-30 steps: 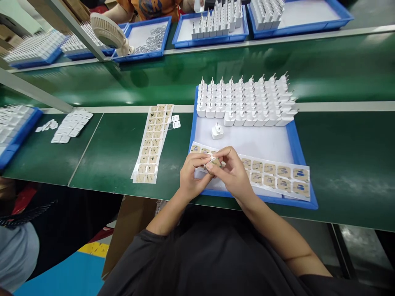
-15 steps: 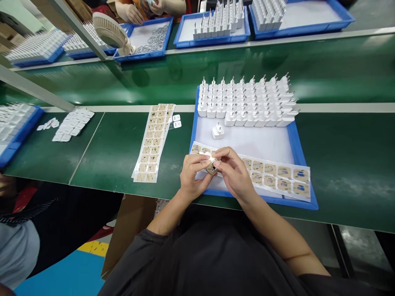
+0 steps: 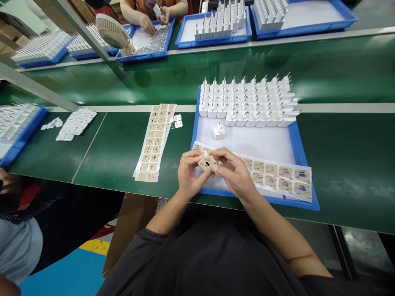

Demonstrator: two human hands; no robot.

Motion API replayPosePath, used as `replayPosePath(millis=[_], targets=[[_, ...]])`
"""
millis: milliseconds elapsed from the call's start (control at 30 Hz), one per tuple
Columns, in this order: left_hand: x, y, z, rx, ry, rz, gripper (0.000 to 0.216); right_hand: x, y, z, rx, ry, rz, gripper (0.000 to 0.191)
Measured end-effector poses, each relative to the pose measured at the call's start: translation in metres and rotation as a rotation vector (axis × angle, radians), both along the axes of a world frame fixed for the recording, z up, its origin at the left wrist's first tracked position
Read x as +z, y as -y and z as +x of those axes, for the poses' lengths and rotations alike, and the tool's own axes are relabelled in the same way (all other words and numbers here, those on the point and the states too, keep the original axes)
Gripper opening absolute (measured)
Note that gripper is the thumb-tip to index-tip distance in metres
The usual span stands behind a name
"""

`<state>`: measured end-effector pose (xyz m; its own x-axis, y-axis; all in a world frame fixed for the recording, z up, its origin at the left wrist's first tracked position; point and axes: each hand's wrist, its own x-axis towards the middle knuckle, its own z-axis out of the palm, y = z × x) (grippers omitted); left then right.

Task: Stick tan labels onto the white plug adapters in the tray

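Between my left hand (image 3: 191,172) and my right hand (image 3: 233,170) is a white plug charger (image 3: 207,163), its tan-stickered face with dark port openings turned up toward me. The fingers of both hands are closed on its edges; its far side is hidden. Under my hands, a sheet of tan stickers (image 3: 271,174) lies across the front of a blue tray (image 3: 298,148). A single white charger (image 3: 219,130) stands in that tray, just beyond my fingers. Behind it are rows of white chargers (image 3: 247,102) with pins pointing up.
Left of the tray lie sticker sheets (image 3: 151,144) and two small white pieces (image 3: 178,121). Farther left are a pile of white pieces (image 3: 75,123) and another tray (image 3: 24,131). Across the green bench, a co-worker's hands (image 3: 154,20) hover near a tray, beside a fan (image 3: 114,33).
The charger in my hands has turned, so its stickered face shows more fully, and it sits slightly farther left. Across the bench, the co-worker's hands have moved, one raising a white piece.
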<state>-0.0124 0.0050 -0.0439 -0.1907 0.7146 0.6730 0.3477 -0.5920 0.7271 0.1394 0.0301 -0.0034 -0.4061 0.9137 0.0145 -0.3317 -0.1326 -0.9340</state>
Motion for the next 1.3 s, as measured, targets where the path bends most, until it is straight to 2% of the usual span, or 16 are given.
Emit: replayPosePath(millis=[100,233,367,467,500,567,733,867,1033,1067,1133,1233,1300], targets=[[0.000,0.000,0.000,-0.025,0.000,-0.023,0.040,-0.002,0.002,-0.003,-0.044,0.066,0.065,0.035],[0.004,-0.001,0.000,0.016,-0.179,0.062,0.033,0.000,0.005,-0.010,-0.131,0.095,0.092,0.032],[0.008,-0.002,0.002,0.029,-0.248,0.117,0.033,0.000,0.005,-0.013,-0.218,0.083,0.093,0.020],[0.007,-0.002,0.002,0.007,-0.195,0.084,0.038,-0.002,0.004,-0.009,-0.196,0.057,0.059,0.003],[0.007,-0.002,0.002,0.001,-0.176,0.071,0.038,-0.002,0.003,-0.006,-0.187,0.069,0.074,0.007],[0.005,-0.002,0.001,-0.007,-0.166,0.056,0.038,0.001,0.000,0.002,-0.188,0.142,0.167,0.013],[0.004,-0.003,-0.001,-0.031,-0.183,0.054,0.039,0.019,-0.005,0.024,-0.208,0.413,0.415,0.011],[0.005,-0.001,0.000,-0.056,-0.181,0.072,0.040,0.026,-0.010,0.029,-0.169,0.523,0.582,0.008],[0.002,0.001,0.004,-0.051,-0.033,-0.093,0.039,0.015,-0.006,0.024,-0.256,0.649,1.013,0.013],[0.001,0.001,0.004,-0.039,0.019,-0.139,0.038,0.012,-0.001,0.023,-0.215,0.629,1.076,0.013],[0.001,0.000,0.001,-0.001,0.115,-0.225,0.039,0.007,0.011,0.023,-0.042,0.547,1.105,0.012],[0.006,-0.001,-0.015,0.078,0.171,-0.291,0.043,0.000,0.029,0.016,0.291,0.511,1.014,0.013],[0.012,0.001,-0.034,0.136,0.152,-0.277,0.044,-0.009,0.039,0.000,0.422,0.575,1.001,0.017]])
